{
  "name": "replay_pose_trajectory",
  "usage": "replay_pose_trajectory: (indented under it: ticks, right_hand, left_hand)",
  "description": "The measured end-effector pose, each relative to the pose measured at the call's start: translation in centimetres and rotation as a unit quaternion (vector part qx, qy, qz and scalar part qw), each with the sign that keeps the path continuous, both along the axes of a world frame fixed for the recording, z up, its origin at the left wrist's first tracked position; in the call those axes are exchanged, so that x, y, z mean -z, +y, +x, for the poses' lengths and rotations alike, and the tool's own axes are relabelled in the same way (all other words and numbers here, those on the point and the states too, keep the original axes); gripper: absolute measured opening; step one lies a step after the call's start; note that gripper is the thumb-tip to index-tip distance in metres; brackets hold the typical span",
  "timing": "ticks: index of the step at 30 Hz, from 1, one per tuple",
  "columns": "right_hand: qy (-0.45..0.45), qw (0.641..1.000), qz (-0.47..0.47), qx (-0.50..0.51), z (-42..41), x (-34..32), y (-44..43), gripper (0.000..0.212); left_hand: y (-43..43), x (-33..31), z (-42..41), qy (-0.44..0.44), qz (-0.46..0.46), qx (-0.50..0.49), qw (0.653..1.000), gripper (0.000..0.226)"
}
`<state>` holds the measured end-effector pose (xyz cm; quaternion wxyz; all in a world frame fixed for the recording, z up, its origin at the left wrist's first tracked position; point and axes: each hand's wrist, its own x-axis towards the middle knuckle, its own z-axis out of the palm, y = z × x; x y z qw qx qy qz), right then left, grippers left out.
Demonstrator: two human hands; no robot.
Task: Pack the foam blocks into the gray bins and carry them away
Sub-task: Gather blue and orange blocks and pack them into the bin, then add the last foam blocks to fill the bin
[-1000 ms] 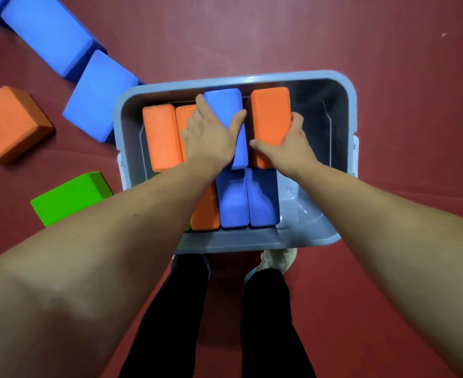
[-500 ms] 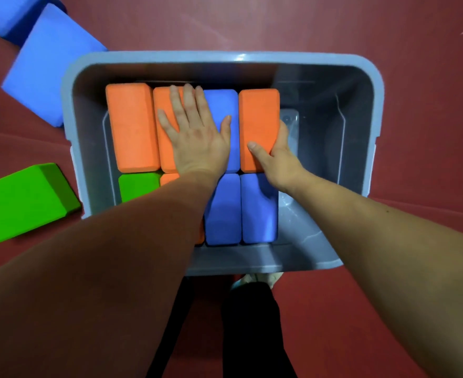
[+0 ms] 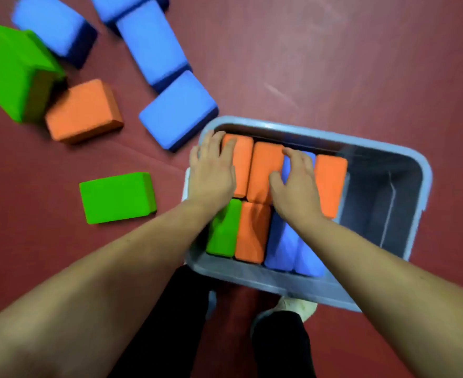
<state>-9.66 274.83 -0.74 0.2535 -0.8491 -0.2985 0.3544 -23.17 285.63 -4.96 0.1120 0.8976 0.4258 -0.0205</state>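
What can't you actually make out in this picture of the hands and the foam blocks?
All in the head view:
- Far-row blue block in the gray bin: mostly covered by the right hand; blur hides whether it grips or presses.
- Green pile, top left: motion-blurred and cut by the left edge, so the block count is unclear.
- Top blue block: cut off by the top edge.
- Anything beneath the packed blocks: hidden by them.

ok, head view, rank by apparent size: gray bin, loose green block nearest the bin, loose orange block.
1. gray bin
2-3. green block and orange block: these look about alike, and the orange one lies farther from the camera, so no ranking.
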Motion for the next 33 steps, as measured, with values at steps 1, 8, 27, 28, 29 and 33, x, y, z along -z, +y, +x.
replay_pose_trajectory:
  ticks: [1, 8, 27, 28, 29, 33]
  right_hand:
    - [0.010, 0.999, 0.036, -0.013, -1.5, -0.6, 1.6, 0.054]
    - [0.436, 0.882, 0.013, 0.177, -16.1, 2.2, 16.4, 0.010]
    - [0.368, 0.823, -0.110, 0.419, -23.4, 26.5, 28.4, 0.106]
    - [0.372, 0.824, -0.113, 0.413, -23.3, 26.6, 28.3, 0.101]
    - [0.383, 0.825, -0.113, 0.399, -22.9, 26.6, 28.2, 0.095]
    - [0.428, 0.814, -0.104, 0.380, -22.4, 25.0, 26.7, 0.099]
  left_hand:
    - [1.9, -0.5, -2.6, 0.013, 0.010, -0.035, 0.999, 0.050]
    - [14.4, 4.5, -21.3, 0.351, -0.167, -0.028, 0.921, 0.051]
    - [18.2, 20.9, -22.5, 0.491, -0.181, 0.374, 0.766, 0.100]
    - [18.0, 21.2, -22.7, 0.501, -0.172, 0.369, 0.764, 0.096]
    - [18.1, 21.1, -22.9, 0.512, -0.175, 0.354, 0.762, 0.096]
    - [20.3, 19.0, -25.1, 0.530, -0.262, 0.225, 0.774, 0.123]
